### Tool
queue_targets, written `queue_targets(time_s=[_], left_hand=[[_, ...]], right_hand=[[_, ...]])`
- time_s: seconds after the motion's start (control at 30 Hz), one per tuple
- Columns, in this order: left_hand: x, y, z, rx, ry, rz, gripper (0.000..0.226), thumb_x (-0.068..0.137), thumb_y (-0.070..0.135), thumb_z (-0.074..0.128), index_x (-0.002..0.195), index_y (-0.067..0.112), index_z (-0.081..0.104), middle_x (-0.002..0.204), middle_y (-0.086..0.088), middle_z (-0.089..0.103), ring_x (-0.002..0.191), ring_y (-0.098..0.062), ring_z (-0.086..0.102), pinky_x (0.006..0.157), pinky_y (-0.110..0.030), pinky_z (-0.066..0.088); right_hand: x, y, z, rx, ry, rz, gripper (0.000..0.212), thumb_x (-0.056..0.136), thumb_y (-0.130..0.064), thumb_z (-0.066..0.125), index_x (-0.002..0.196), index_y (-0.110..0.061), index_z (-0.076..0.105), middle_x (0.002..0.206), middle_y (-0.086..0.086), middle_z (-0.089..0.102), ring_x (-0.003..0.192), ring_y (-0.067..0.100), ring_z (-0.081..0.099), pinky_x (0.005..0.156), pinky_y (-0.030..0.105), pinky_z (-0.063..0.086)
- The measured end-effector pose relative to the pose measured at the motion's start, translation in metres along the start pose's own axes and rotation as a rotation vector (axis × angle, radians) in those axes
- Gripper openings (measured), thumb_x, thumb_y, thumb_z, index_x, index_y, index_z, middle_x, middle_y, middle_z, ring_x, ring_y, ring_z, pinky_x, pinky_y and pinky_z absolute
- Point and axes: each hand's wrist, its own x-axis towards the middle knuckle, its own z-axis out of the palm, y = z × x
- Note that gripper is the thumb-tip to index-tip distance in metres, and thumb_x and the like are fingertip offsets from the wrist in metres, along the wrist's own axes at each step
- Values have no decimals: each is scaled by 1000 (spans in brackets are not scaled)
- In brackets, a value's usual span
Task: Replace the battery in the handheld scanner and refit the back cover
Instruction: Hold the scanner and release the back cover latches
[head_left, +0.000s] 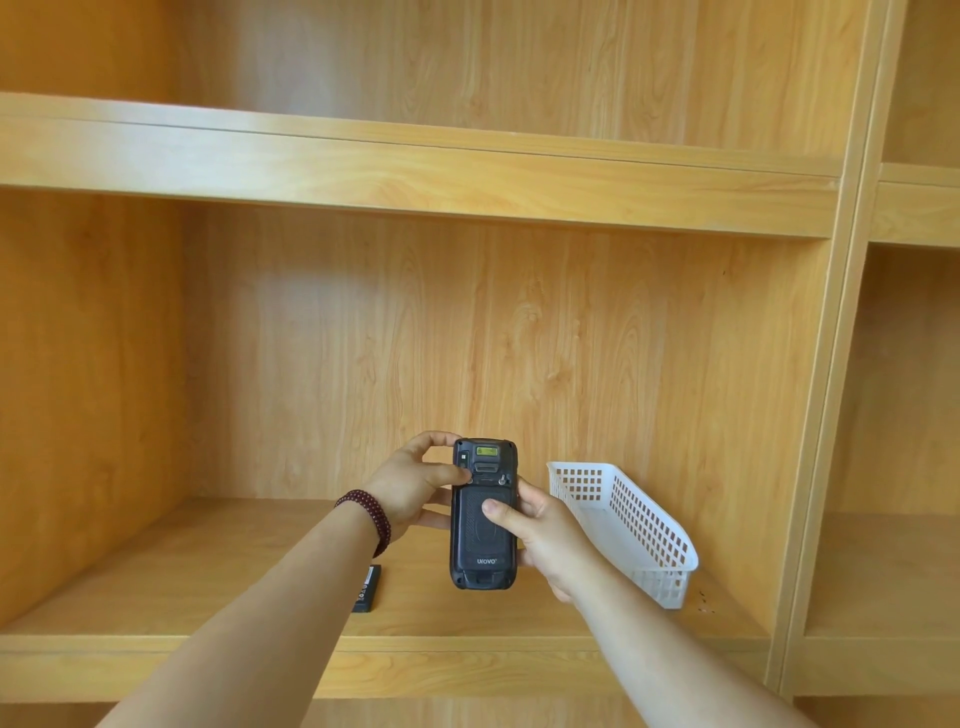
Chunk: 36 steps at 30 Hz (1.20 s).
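Both hands, left (410, 491) and right (550, 535), grip the scanner (484, 514) left of the basket (623, 525), cover (483, 530) on; unturned latches could let it pop off, battery (368, 588) lower-left.

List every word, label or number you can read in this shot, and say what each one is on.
"urovo": light lettering low on the back cover of the handheld scanner.
Yellow-green label at the scanner's top end: print too small to read.
Battery lying on the shelf: white markings on its face, too small and foreshortened to read.
White basket: no text visible.
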Motion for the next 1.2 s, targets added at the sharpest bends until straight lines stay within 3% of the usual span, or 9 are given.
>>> queue_targets(time_s=[0.17,0.27,0.33,0.43,0.6,0.73,0.9,1.2], left_hand=[[-2,1,-5,-5,-40,32,28,93,11,60,119,21,55,103,-13,71,85,-29,68,71,-47,59],[-1,-1,-7,-15,-6,65,33,94,10,58,122,29,57,106,-12,72,86,-29,69,69,-45,59],[-1,-2,-8,-22,32,79,32,95,11,57,122,29,58,106,-13,72,86,-29,70,74,-48,59],[-1,-1,-10,-15,59,87,29,95,11,57,120,27,59,104,-12,72,85,-28,71,74,-48,59],[-4,2,-11,-7,75,84,29,95,10,57,119,26,59,102,-12,71,82,-28,71,69,-45,60],[-7,3,-12,12,86,89,29,95,9,56,118,26,59,101,-12,72,82,-28,71,68,-44,60],[-10,5,-13,21,100,93,29,96,8,55,118,26,60,102,-14,72,79,-26,71,64,-42,59],[-15,4,-12,19,94,84,28,97,12,55,120,27,59,106,-14,71,82,-27,72,69,-45,60]], right_hand=[[2,1,3,-52,30,-36,39,85,-28,73,122,-36,63,113,-3,74,105,18,70,96,52,53],[5,2,8,-162,218,-112,60,77,-34,79,127,-43,48,111,-8,68,99,9,66,88,30,54],[6,2,11,-196,316,-210,43,82,-23,77,112,-41,52,107,-13,64,92,6,66,72,18,51],[8,6,15,-236,343,-240,28,86,-19,72,93,-45,62,98,-8,71,89,11,70,71,28,59],[12,4,19,-226,355,-225,35,85,-15,72,87,-49,66,103,-1,72,96,14,69,84,35,59],[12,2,20,-232,345,-216,35,85,-13,71,87,-48,66,107,-1,70,94,16,69,79,36,60],[12,-2,21,-228,294,-200,38,83,-13,71,88,-51,66,109,1,69,95,21,70,78,48,61],[9,0,18,-165,264,-155,36,83,-15,70,94,-49,67,107,4,71,97,23,70,82,50,60]])
